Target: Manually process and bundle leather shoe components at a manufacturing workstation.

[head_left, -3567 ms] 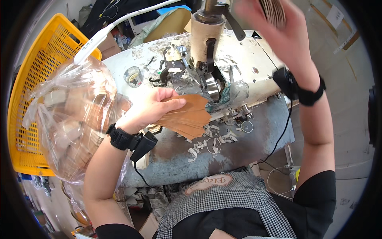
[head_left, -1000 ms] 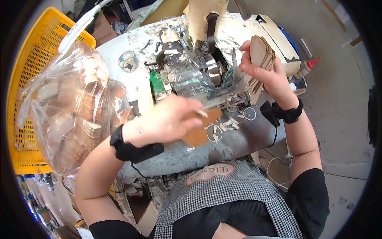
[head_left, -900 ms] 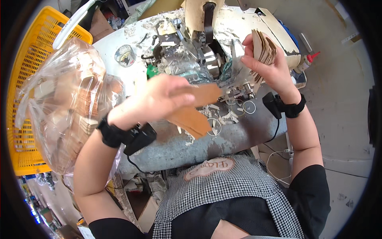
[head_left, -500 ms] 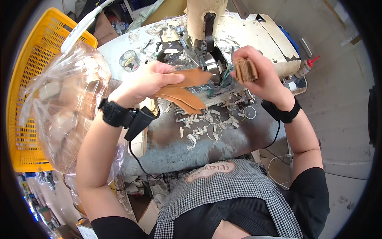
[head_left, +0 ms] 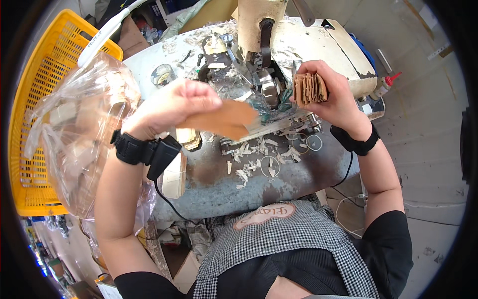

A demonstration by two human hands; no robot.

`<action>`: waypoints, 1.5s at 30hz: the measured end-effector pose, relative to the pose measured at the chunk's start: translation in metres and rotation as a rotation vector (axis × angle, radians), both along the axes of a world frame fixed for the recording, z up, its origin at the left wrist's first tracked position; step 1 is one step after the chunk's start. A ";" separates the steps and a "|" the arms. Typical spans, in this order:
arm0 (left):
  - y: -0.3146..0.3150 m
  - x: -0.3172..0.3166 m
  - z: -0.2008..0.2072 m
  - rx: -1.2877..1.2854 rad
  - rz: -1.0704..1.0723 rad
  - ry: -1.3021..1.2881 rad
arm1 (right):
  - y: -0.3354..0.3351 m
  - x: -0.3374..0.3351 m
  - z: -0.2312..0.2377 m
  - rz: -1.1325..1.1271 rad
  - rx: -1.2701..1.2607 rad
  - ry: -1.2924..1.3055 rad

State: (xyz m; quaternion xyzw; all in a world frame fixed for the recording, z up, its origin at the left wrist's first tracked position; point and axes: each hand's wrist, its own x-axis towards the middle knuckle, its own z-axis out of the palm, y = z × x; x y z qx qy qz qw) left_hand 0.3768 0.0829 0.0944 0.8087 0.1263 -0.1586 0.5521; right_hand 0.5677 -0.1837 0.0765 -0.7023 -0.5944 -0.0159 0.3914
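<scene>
In my left hand (head_left: 181,102) are tan leather pieces (head_left: 224,119), pinched between thumb and fingers and smeared by motion. They hang over the work plate, left of the machine's round metal wheel (head_left: 269,92). A bundle of brown leather pieces (head_left: 309,89), seen edge-on, is gripped in my right hand (head_left: 338,97) just right of that wheel. The cream machine (head_left: 259,32), which looks like a leather skiving machine, stands between and beyond both hands. Pale stacked pieces (head_left: 188,138) lie beneath my left hand.
At left, a yellow plastic basket (head_left: 37,202) holds a clear bag (head_left: 74,164) of pieces. Another pale stack (head_left: 174,179) sits by my left wrist. Shavings (head_left: 244,174) and rubber bands (head_left: 270,167) litter the bench. A glass (head_left: 163,75) and a red-tipped bottle (head_left: 386,84) stand farther off.
My left hand has drawn the tan pieces back leftward and toward me, away from the wheel; they now overlap more. My right hand has turned slightly, showing more of its bundle's edges.
</scene>
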 end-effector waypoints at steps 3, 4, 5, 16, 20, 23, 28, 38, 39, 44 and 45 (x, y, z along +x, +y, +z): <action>0.004 0.003 -0.002 0.143 0.178 -0.103 | 0.000 0.004 -0.004 0.011 0.002 -0.006; 0.002 0.009 0.002 0.285 -0.045 -0.061 | -0.002 0.006 -0.006 -0.011 -0.007 -0.028; -0.009 0.010 0.005 0.236 -0.122 -0.014 | -0.003 0.007 -0.005 -0.030 -0.010 -0.050; -0.020 0.031 -0.011 0.120 0.131 -0.016 | 0.009 -0.005 -0.003 0.052 -0.041 0.061; -0.027 0.034 -0.006 0.267 0.109 -0.060 | 0.020 -0.010 -0.002 0.102 -0.106 -0.075; -0.015 0.023 -0.005 -0.100 0.054 -0.036 | 0.016 -0.001 -0.005 0.034 -0.071 -0.218; -0.014 0.025 -0.007 -0.074 0.153 -0.097 | 0.010 -0.003 0.001 -0.026 -0.080 0.125; -0.066 0.016 -0.008 0.181 0.187 -0.328 | -0.004 -0.007 0.004 -0.042 -0.023 0.096; -0.083 0.011 -0.008 0.225 0.145 -0.469 | -0.007 -0.013 0.009 -0.082 0.106 0.078; -0.178 0.017 -0.024 0.403 -0.064 -1.089 | -0.046 -0.042 -0.002 -0.024 0.334 1.322; -0.194 0.024 -0.034 0.411 -0.064 -1.097 | -0.053 -0.050 -0.007 -0.082 0.356 1.442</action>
